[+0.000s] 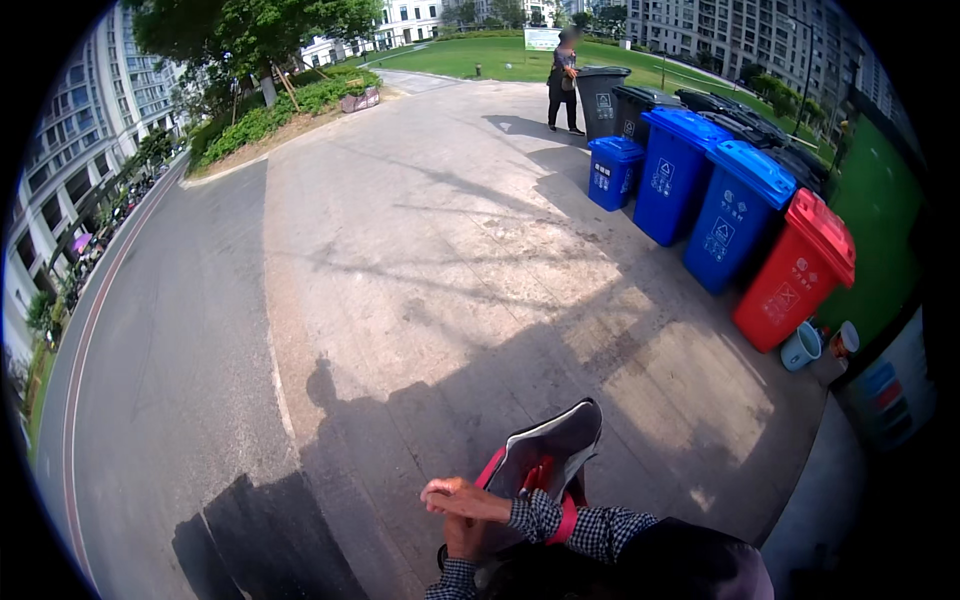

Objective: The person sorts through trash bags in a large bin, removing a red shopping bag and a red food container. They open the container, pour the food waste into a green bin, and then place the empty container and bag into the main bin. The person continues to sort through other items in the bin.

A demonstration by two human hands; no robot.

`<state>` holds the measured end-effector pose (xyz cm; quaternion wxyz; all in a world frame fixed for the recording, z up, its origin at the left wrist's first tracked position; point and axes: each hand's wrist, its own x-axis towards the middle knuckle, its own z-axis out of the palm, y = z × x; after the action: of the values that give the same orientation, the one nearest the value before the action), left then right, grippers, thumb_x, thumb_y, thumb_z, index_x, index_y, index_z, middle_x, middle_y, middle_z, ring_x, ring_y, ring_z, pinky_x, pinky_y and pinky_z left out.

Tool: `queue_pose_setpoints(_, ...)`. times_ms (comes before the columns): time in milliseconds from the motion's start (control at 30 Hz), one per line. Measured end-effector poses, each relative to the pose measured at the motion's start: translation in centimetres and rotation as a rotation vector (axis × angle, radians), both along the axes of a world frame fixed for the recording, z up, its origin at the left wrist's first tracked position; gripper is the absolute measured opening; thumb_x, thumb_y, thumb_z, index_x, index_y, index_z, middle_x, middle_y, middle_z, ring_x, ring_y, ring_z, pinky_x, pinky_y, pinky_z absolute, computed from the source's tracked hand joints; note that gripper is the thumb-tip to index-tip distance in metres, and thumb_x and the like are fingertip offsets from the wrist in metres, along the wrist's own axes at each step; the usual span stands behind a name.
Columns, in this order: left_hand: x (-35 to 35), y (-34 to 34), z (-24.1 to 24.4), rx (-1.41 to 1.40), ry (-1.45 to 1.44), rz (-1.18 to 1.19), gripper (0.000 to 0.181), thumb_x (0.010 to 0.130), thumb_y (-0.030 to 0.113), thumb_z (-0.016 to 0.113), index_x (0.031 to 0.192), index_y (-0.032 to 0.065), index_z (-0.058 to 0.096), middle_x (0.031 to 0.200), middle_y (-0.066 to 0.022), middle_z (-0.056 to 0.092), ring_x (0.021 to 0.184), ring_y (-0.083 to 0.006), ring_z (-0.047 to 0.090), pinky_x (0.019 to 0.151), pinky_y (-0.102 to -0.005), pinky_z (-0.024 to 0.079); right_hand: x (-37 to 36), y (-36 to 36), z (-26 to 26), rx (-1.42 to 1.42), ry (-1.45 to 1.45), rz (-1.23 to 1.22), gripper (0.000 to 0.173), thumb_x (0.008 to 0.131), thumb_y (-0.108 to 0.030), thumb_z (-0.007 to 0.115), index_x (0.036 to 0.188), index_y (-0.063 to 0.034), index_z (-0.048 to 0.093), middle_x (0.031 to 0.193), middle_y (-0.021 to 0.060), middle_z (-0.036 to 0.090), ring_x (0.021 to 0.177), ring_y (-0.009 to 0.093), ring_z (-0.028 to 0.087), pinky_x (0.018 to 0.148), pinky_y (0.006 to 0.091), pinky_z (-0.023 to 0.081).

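My right hand point(466, 499) lies across the top of my left hand point(461, 534), its fingers reaching out to the left, loosely apart, and nothing shows in them. The fingers of my left hand are hidden beneath it. A dark band sits at my left wrist. Both sleeves are black-and-white checked. A pink strap point(563, 521) loops over my right forearm. Beside and behind my hands, an open-topped bag point(581, 431) with a dark inside and pale edge hangs near that arm. Red items point(538, 476) show inside it, too blurred to name.
Blue wheeled bins point(675, 176), a red wheeled bin point(795, 270) and dark bins point(598, 105) line the right. A person point(564, 82) stands at the far dark bin. A light-blue bucket point(801, 346) is beside the red bin. Paving and an asphalt road point(172, 315) stretch ahead and left.
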<state>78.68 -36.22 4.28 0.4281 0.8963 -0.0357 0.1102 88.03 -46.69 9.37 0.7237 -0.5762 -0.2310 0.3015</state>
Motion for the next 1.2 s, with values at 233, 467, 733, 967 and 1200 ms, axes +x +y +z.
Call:
queue_pose_setpoints(233, -0.2, 3.4, 3.1, -0.719, 0.343, 0.256, 0.017, 0.096, 0.012, 0.071, 0.107, -0.0007, 0.075, 0.097, -0.0052, 0.073, 0.077, -0.0123, 0.069, 0.064, -0.0281, 0.057, -0.1, -5.4, 2.3, -0.037, 0.170, -0.066, 0.039, 0.106, -0.037, 0.060, 0.117, -0.0009, 0.067, 0.101, 0.0053, 0.069, 0.093, 0.014, 0.066, 0.082, 0.0279, 0.057)
queue_pose_setpoints(467, 3.4, 5.7, 9.0, 0.030, -0.160, -0.016, 0.011, 0.090, 0.007, 0.073, 0.101, 0.0035, 0.074, 0.091, -0.0082, 0.074, 0.079, -0.0172, 0.070, 0.066, -0.0296, 0.056, -1.3, -6.1, -0.4, -0.218, -0.279, -0.010, 0.034, 0.106, -0.030, 0.057, 0.115, 0.0010, 0.067, 0.101, 0.0112, 0.071, 0.091, 0.020, 0.068, 0.084, 0.0345, 0.054)
queue_pose_setpoints(733, 2.9, -2.6, 16.8, 0.118, -0.155, -0.215, 0.025, 0.080, -0.002, 0.070, 0.102, 0.0085, 0.073, 0.094, -0.0129, 0.067, 0.086, -0.0325, 0.067, 0.074, -0.0424, 0.056, 0.0, -4.5, 0.8, 0.049, -0.448, -0.136, 0.042, 0.101, -0.021, 0.064, 0.139, -0.0069, 0.052, 0.100, 0.0059, 0.060, 0.099, 0.015, 0.060, 0.088, 0.0298, 0.050)
queue_pose_setpoints(967, 3.0, -5.2, 18.7, 0.086, -0.327, -0.223, 0.024, 0.084, -0.007, 0.065, 0.105, 0.0035, 0.071, 0.100, -0.0166, 0.069, 0.092, -0.0337, 0.071, 0.077, -0.0403, 0.057, 1.7, -4.7, 3.4, 0.445, 0.177, 0.115, 0.045, 0.104, -0.032, 0.065, 0.141, -0.0072, 0.055, 0.111, 0.0064, 0.064, 0.098, 0.014, 0.061, 0.088, 0.0305, 0.051)
queue_pose_setpoints(1200, 0.6, -9.6, 20.5, -0.170, -0.003, -0.346, 0.027, 0.086, -0.009, 0.064, 0.108, 0.0055, 0.071, 0.097, -0.0150, 0.069, 0.086, -0.0353, 0.071, 0.073, -0.0417, 0.056, 2.9, 3.0, 2.9, 0.831, 0.825, 0.352, 0.035, 0.107, -0.030, 0.060, 0.136, -0.0102, 0.059, 0.116, 0.0056, 0.068, 0.100, 0.018, 0.067, 0.084, 0.0300, 0.055)
